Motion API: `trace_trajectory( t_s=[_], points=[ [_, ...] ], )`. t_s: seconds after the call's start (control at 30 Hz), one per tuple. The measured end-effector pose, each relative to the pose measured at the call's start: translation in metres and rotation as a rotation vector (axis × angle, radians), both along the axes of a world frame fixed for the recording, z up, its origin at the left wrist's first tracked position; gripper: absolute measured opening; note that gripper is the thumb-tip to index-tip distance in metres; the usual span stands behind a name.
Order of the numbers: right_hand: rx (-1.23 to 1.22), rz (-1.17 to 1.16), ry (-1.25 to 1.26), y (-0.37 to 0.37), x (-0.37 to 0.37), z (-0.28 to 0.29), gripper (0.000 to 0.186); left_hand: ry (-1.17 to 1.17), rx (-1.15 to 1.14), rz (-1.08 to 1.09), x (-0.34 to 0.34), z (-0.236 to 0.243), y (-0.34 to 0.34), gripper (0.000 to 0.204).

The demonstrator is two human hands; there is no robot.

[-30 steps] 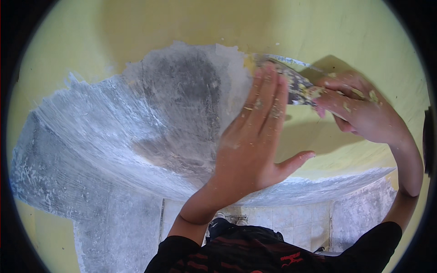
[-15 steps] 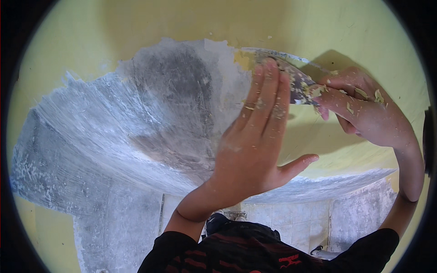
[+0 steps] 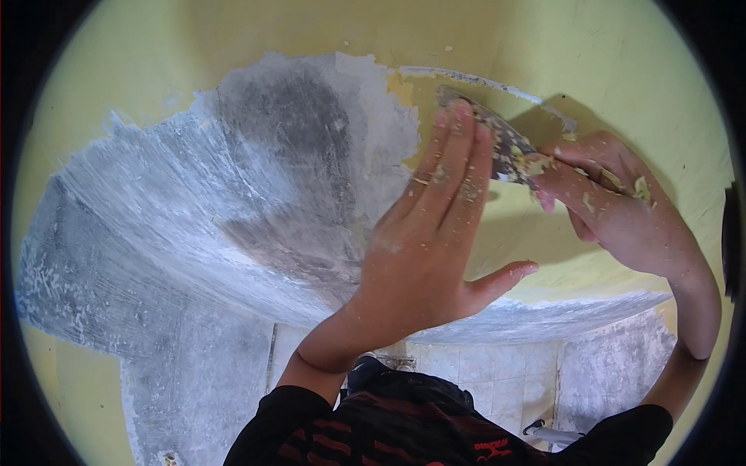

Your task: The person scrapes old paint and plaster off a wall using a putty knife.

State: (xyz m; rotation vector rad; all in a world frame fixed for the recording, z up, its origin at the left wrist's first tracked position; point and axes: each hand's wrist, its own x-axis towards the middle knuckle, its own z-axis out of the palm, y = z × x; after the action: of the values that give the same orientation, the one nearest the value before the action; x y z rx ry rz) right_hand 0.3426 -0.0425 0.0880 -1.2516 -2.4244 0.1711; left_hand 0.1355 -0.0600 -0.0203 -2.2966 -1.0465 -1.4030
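My right hand grips a metal scraper with a wide blade, speckled with flakes of yellow paint, held against the yellow wall. My left hand lies flat with its fingertips on the blade, fingers straight and thumb spread. Left of the blade a large patch of bare grey plaster has ragged edges. A narrow pale scraped strip runs above the blade. Yellow shavings cling to both hands, most visibly to the right one.
The grey stripped surface curves down across the lower left. Below, beyond my dark shirt, lies a pale tiled floor. A small dark-and-grey object lies at the lower right, too small to identify. A dark narrow shape stands at the right rim.
The scraped edge and pale strip appear higher and further left. My right hand has moved slightly down with the scraper, and more of the pale strip shows above the blade.
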Motion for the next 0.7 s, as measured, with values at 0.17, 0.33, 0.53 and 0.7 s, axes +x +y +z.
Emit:
trace_trajectory(
  t_s=[0.17,0.33,0.53,0.7],
  points=[
    [0.255,0.26,-0.061,0.009,-0.016,-0.009,0.016,-0.069,0.014,0.047,-0.017,-0.001,0.003,0.118],
    [0.079,0.109,0.065,-0.007,-0.032,-0.001,0.019,-0.094,-0.009,-0.01,-0.016,0.001,0.0,0.119],
    [-0.182,-0.317,0.217,-0.048,-0.04,0.015,0.027,-0.077,-0.018,-0.161,-0.013,0.002,0.001,0.115],
    [-0.383,-0.355,0.285,-0.037,-0.035,0.011,0.029,-0.059,-0.024,-0.14,-0.016,0.006,-0.001,0.115]
  ],
)
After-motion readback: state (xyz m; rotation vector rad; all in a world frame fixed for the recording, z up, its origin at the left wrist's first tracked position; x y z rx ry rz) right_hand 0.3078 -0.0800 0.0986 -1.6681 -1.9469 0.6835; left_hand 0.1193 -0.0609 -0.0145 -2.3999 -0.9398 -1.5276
